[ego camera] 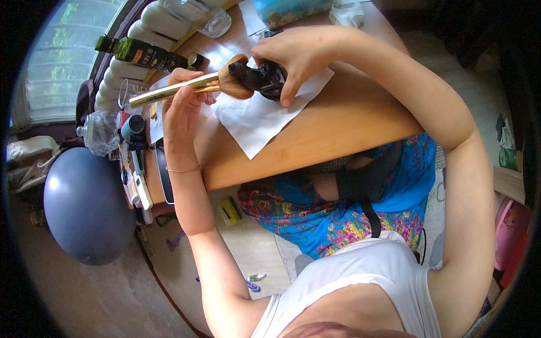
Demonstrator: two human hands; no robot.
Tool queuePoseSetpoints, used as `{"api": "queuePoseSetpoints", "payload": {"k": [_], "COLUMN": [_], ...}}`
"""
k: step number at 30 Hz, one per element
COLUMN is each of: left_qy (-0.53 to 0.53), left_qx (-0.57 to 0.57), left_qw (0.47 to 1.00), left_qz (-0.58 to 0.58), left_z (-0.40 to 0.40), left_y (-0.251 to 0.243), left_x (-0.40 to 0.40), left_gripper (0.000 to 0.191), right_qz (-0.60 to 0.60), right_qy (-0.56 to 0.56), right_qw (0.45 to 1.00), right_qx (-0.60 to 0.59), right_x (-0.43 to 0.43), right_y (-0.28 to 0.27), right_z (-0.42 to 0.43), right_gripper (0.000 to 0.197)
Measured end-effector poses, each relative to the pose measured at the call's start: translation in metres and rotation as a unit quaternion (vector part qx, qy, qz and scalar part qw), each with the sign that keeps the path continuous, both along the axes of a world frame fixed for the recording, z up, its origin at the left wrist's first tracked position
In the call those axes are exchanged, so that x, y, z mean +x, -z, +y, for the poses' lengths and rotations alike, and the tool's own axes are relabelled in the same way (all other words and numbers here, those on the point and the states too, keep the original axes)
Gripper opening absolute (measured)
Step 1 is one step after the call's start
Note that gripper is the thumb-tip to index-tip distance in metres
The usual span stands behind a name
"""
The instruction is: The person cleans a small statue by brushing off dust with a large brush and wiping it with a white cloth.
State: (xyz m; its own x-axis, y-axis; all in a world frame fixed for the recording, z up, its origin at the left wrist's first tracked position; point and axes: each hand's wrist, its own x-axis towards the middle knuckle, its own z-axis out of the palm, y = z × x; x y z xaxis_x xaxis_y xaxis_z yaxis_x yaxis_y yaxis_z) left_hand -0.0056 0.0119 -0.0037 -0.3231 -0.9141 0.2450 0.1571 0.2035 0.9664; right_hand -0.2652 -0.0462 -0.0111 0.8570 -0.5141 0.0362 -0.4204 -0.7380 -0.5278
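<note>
My left hand [184,99] grips the gold handle of a makeup brush [154,95] with a wide head of brown bristles. Fingers curled, my right hand [298,53] holds a small, glossy black carved figurine [258,78], partly covered by those fingers. In this view the figurine overlaps the bristles; contact looks likely but is not certain. Beneath both lies a sheet of white paper [253,126], one corner towards the front edge of the wooden table [338,116].
A dark green glass bottle [146,55] and a clear glass vessel [216,24] are near the window side. At the table's left end are a plastic-wrapped jar [101,133], a blue-grey device [133,126] and other small items. A large grey exercise ball [88,207] rests beside it.
</note>
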Motion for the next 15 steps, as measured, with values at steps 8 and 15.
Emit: {"api": "queuePoseSetpoints", "payload": {"k": [8, 15], "left_qy": [0.095, 0.107], "left_qx": [0.020, 0.076], "left_qw": [0.995, 0.991], "left_qz": [-0.021, -0.001], "left_z": [-0.0030, 0.0028], "left_y": [0.0013, -0.0015], "left_x": [0.0074, 0.0009], "left_gripper": [0.036, 0.035], "right_qz": [0.005, -0.002], "right_qy": [-0.002, -0.010], "right_qw": [1.000, 1.000], "right_qx": [0.002, -0.002], "right_x": [-0.0009, -0.0003], "right_y": [-0.0009, 0.0042], "right_z": [-0.0005, -0.0039], "right_gripper": [0.067, 0.068]}}
